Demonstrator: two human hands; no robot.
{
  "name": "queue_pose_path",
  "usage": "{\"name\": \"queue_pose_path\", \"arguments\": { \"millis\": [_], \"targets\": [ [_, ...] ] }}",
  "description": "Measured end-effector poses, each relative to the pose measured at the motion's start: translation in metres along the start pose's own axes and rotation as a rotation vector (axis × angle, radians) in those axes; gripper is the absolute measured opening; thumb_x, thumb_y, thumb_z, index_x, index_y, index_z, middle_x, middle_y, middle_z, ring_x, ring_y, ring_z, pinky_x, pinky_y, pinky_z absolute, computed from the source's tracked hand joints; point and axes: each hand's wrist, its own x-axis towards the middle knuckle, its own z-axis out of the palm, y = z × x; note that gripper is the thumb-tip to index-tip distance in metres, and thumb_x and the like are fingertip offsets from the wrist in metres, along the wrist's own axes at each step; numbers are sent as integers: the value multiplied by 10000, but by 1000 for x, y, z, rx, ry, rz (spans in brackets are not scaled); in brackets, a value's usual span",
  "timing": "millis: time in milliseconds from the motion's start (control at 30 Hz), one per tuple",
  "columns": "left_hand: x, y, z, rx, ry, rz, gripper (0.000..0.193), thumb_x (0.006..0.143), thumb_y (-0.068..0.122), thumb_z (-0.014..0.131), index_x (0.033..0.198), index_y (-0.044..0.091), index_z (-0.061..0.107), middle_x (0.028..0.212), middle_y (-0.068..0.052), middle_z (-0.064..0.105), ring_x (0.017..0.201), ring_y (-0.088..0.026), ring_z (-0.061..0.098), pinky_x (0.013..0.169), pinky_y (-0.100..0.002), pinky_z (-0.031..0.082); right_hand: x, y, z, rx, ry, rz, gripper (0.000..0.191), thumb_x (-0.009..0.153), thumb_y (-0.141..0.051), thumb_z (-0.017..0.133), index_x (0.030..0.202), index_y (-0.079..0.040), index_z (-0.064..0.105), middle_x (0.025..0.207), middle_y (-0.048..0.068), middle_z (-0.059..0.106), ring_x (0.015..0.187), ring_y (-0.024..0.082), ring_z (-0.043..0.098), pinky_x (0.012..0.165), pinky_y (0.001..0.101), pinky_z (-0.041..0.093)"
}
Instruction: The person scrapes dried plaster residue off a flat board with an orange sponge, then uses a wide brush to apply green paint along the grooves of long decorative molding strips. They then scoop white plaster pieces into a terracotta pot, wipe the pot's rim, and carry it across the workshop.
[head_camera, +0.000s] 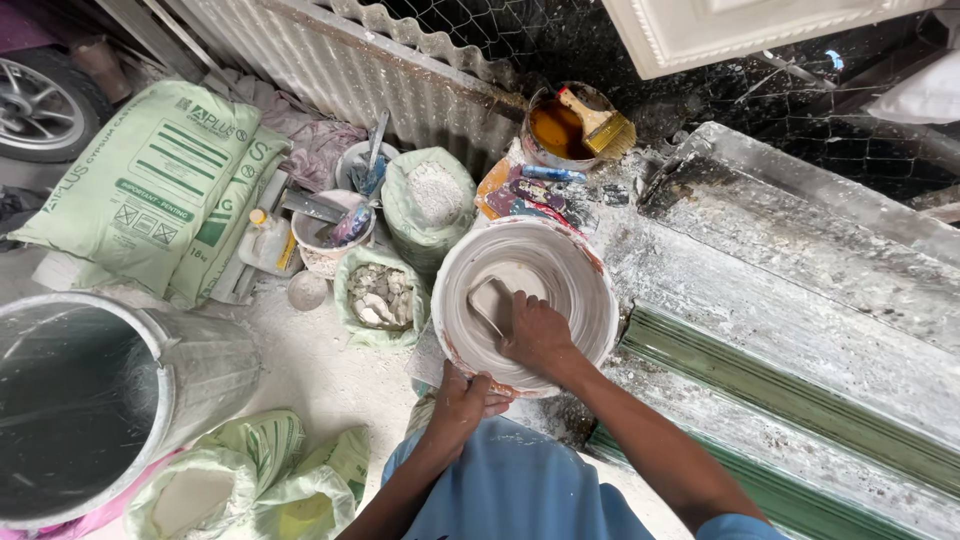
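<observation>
Right hand (538, 335) down inside the white plaster-coated bucket (590, 300), fingers closed on a flat scraper (492, 300) whose blade runs up-left along the inner wall, while left hand (465, 398) clamps the near rim, bucket standing between the knees beside the dusty surface (780, 300).

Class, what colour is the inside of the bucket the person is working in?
White, coated with wet plaster, the bucket shows best in the head view.
</observation>
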Motion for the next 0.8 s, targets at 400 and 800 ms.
{"name": "queue_pose_path", "arguments": {
  "millis": [400, 800],
  "targets": [
    [6, 42, -31, 147, 30, -29, 534, 1016, 174, 477, 1473, 115, 208, 1178, -275, 657, 896, -363, 760, 770, -462, 658, 13, 55, -24, 624, 119, -4, 840, 770, -302, 796, 1460, -28, 402, 1262, 200, 613, 1091, 318, 653, 943, 420, 552],
    [44, 125, 19, 651, -17, 520, 903, 892, 520, 712, 1462, -77, 345, 1408, -288, 530, 1324, -355, 529, 1084, -436, 420, 28, 59, 15, 1780, 47, -156, 590, 932, -368, 517, 1465, -124, 446, 1216, 154, 623, 1076, 249, 675, 922, 399, 587]
  ]
}}
